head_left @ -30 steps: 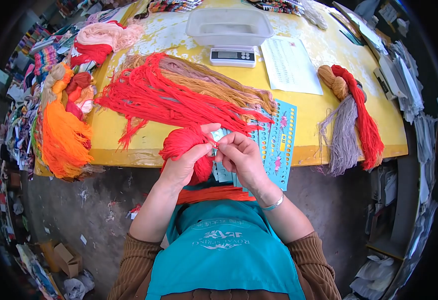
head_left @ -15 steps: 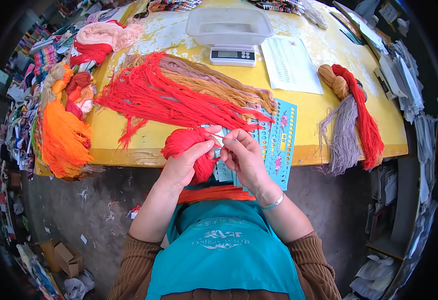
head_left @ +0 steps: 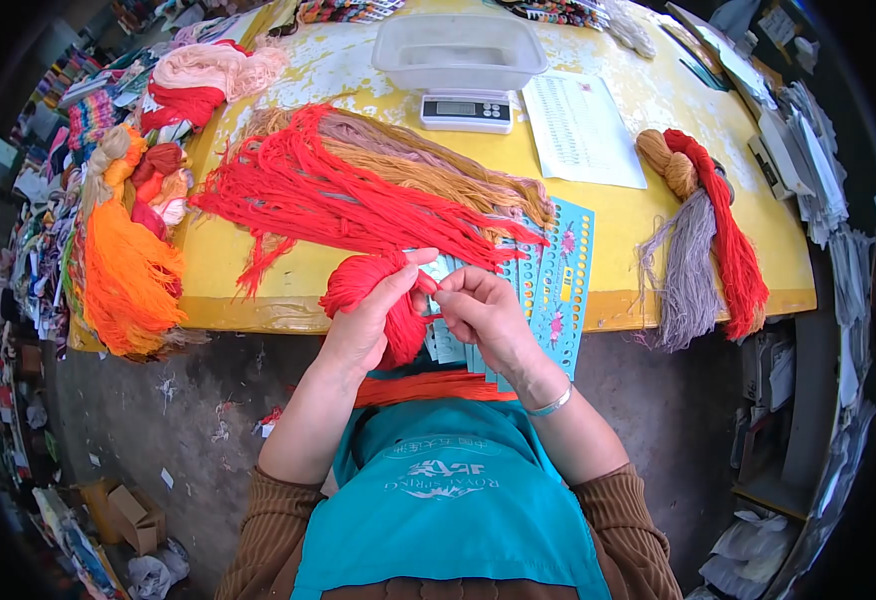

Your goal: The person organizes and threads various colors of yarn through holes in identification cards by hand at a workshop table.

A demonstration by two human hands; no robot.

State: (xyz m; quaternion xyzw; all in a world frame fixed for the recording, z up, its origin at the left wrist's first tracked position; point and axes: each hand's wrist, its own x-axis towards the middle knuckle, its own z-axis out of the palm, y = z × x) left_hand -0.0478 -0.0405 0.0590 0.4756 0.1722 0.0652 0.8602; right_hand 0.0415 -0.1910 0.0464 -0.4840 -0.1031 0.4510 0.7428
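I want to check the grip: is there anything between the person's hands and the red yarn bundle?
Nothing visible. The left hand closes directly around the red yarn bundle, and the right hand pinches a strand of it at the fingertips, above the blue cards.

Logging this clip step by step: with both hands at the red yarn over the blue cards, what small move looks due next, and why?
Probably draw the pinched strand through and away from the bundle. The left hand grips a bunch of red yarn, the right hand pinches a thin red strand beside it, and both sit just above the blue punched cards at the yellow table edge.
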